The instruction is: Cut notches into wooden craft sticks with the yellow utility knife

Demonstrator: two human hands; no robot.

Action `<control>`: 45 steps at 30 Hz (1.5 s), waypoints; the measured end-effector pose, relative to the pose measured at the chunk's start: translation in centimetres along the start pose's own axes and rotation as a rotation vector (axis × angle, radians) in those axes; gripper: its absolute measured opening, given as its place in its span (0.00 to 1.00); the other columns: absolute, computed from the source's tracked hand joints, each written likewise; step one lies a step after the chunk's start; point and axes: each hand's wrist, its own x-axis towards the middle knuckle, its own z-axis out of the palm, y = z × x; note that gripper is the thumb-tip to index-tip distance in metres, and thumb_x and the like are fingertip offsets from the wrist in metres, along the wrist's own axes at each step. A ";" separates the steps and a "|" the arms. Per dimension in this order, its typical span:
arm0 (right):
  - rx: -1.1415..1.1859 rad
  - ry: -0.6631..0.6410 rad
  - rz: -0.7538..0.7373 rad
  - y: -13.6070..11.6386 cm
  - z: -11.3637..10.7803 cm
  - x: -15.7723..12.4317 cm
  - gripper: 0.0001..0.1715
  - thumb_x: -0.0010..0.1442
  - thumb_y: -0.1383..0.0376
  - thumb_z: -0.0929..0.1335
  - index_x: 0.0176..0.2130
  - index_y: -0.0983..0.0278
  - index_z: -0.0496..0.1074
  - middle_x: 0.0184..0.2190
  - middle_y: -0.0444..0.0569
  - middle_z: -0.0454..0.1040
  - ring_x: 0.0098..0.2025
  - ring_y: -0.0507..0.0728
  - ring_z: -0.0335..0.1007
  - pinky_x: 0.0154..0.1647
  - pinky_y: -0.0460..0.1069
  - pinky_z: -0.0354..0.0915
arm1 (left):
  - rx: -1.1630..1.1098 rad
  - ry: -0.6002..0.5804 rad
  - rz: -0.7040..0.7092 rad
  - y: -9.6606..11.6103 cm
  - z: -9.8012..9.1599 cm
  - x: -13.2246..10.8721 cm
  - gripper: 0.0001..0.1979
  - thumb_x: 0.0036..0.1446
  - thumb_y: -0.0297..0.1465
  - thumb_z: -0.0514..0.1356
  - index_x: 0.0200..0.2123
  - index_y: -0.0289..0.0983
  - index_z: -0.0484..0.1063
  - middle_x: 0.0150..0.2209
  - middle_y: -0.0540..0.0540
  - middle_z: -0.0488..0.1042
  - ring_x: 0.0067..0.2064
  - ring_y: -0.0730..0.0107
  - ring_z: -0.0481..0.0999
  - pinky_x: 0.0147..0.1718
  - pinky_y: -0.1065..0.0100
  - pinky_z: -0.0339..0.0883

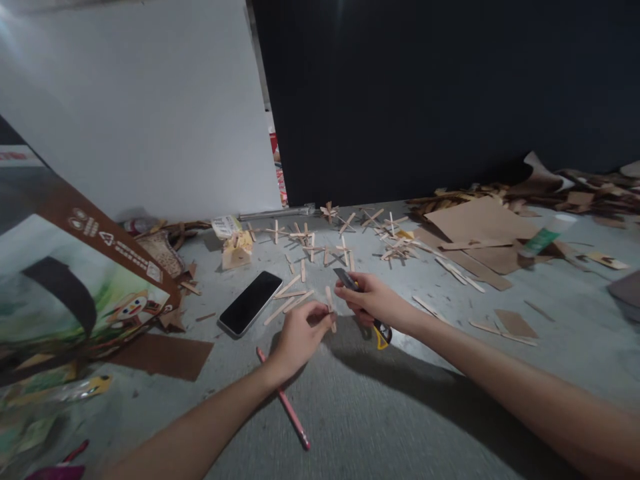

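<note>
Between the thumb and fingers of my left hand [303, 331] is a short wooden craft stick [329, 300], held upright just above the grey surface. My right hand [373, 301] is closed round a utility knife [383, 333] with a black and yellow handle. Its blade [345, 277] points up and left, near the stick's upper end but apart from it. Several loose craft sticks [289, 295] lie just beyond my left hand. Under my left forearm rests a pink pencil [293, 410], partly hidden by it.
A smartphone [251, 303] lies left of my hands. Crossed craft-stick pieces [345, 247] stand farther back. Cardboard sheets [475, 230] and a glue bottle [546, 237] are at the right. A large printed box [100, 233] and a brown cardboard piece [167, 357] occupy the left.
</note>
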 end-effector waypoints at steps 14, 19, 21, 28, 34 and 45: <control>-0.662 -0.076 -0.060 -1.1 1.3 -2.1 0.15 0.74 0.57 0.57 0.36 0.60 0.60 0.19 0.39 0.66 0.14 0.49 0.65 0.18 0.44 0.56 | -0.171 0.171 -0.049 0.0 -0.2 -0.2 0.19 0.59 0.45 0.66 0.43 0.37 0.71 0.30 0.44 0.83 0.34 0.60 0.84 0.36 0.65 0.74; -0.702 -0.059 -0.063 -0.9 1.6 -2.1 0.14 0.75 0.58 0.56 0.36 0.60 0.60 0.19 0.38 0.65 0.13 0.49 0.64 0.18 0.45 0.54 | -0.137 0.165 -0.016 0.3 -0.2 -0.3 0.16 0.60 0.44 0.65 0.41 0.38 0.69 0.30 0.44 0.83 0.35 0.60 0.85 0.39 0.63 0.75; -0.716 -0.055 -0.043 -1.0 1.6 -2.1 0.14 0.74 0.59 0.57 0.37 0.60 0.60 0.18 0.38 0.65 0.13 0.50 0.64 0.18 0.45 0.54 | -0.135 0.170 -0.018 0.3 -0.1 -0.3 0.15 0.60 0.43 0.65 0.40 0.38 0.69 0.29 0.45 0.83 0.35 0.59 0.85 0.39 0.63 0.75; -0.793 -0.034 -0.013 -1.4 2.1 -2.4 0.12 0.74 0.60 0.57 0.38 0.60 0.62 0.18 0.39 0.63 0.13 0.50 0.60 0.19 0.47 0.48 | -0.077 0.184 -0.014 0.4 -0.1 -0.4 0.13 0.60 0.41 0.64 0.40 0.39 0.68 0.32 0.44 0.84 0.36 0.60 0.84 0.39 0.63 0.74; -0.916 0.025 -0.111 -0.9 2.2 -2.5 0.11 0.73 0.62 0.59 0.39 0.61 0.66 0.20 0.43 0.65 0.19 0.51 0.57 0.25 0.49 0.43 | 0.092 0.216 0.061 0.3 0.0 -0.5 0.06 0.61 0.35 0.63 0.39 0.41 0.70 0.31 0.47 0.83 0.34 0.62 0.83 0.40 0.63 0.72; -1.169 0.050 -0.177 0.6 2.5 -2.5 0.10 0.72 0.66 0.59 0.45 0.63 0.69 0.24 0.47 0.70 0.21 0.52 0.54 0.25 0.51 0.38 | 0.070 0.181 0.016 0.2 0.1 -0.3 0.02 0.59 0.31 0.62 0.36 0.40 0.72 0.31 0.47 0.83 0.34 0.63 0.83 0.37 0.65 0.72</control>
